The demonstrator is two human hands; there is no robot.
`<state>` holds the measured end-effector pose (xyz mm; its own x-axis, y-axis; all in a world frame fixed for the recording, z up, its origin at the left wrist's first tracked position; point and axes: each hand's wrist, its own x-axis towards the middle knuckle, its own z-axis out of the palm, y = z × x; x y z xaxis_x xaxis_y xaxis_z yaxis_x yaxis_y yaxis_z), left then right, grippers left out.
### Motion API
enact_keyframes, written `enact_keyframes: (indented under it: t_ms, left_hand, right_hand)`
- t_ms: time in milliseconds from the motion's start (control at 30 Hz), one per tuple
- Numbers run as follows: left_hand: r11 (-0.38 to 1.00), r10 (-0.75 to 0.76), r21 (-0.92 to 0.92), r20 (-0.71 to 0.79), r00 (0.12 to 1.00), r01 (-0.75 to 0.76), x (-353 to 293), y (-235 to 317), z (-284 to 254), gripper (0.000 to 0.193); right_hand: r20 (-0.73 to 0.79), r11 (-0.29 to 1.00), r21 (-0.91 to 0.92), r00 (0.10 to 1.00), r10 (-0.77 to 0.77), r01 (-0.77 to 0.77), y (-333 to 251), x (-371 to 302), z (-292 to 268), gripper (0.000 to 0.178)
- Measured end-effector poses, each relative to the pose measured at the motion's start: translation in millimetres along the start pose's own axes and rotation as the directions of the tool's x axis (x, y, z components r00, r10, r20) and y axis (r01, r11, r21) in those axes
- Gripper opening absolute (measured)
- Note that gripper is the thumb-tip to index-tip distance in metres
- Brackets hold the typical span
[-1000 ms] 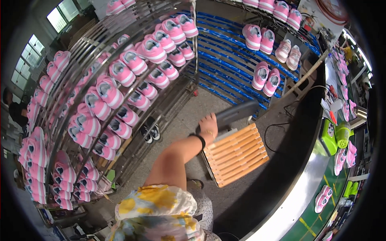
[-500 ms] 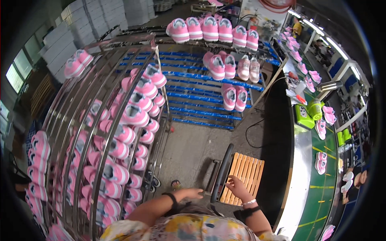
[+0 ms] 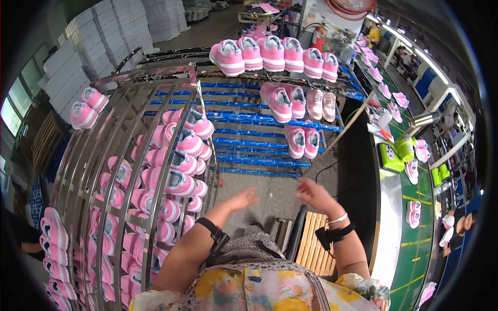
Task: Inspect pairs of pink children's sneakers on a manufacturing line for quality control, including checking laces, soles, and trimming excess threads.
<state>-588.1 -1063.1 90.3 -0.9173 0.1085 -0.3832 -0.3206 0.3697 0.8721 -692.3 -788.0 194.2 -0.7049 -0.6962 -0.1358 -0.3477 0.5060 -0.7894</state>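
A tall silver metal rack (image 3: 161, 194) stands at my left; a blue-barred rack (image 3: 228, 118) stands ahead. A chair with a slatted light-wood seat (image 3: 315, 243) sits low, nearer my body than my right hand (image 3: 315, 196). Pink-and-white sneakers (image 3: 179, 184) line the silver rack, to the left of my left hand (image 3: 244, 199). Both hands hover apart, fingers loosely spread.

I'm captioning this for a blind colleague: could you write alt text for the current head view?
A person's left hand and right hand are held apart, apparently empty, between a metal rack of pink shoes on the left and a green conveyor belt on the right. Beside the right forearm is a slatted wooden seat; ahead, a blue-barred rack holds more shoes.
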Motion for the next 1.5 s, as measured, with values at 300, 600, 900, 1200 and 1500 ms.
enact_keyframes:
  t_ms: [300,600,900,1200,1500]
  left_hand:
    - [0.825,0.565,0.538,-0.768,0.301,-0.174,86,175,-184,0.077]
    - [0.808,0.491,0.58,-0.76,0.426,0.105,135,198,-315,0.057]
    - [0.841,0.352,0.53,-0.692,0.631,0.111,148,230,-368,0.054]
    - [0.838,0.141,0.431,-0.765,0.628,0.336,54,140,-545,0.055]
    - [0.662,0.152,0.119,-0.988,0.023,0.74,11,117,-586,0.034]
  right_hand:
    - [-0.536,0.967,0.126,0.836,-0.12,0.22,13,168,-221,0.063]
    - [-0.219,0.985,0.047,0.964,-0.154,0.168,5,319,-315,0.072]
    - [-0.279,0.947,0.032,0.913,-0.299,0.32,20,326,-308,0.044]
    - [-0.277,0.957,-0.176,0.922,-0.272,0.229,-108,410,-161,0.038]
    - [-0.112,0.787,-0.3,0.799,-0.59,0.539,-159,418,-94,0.06]
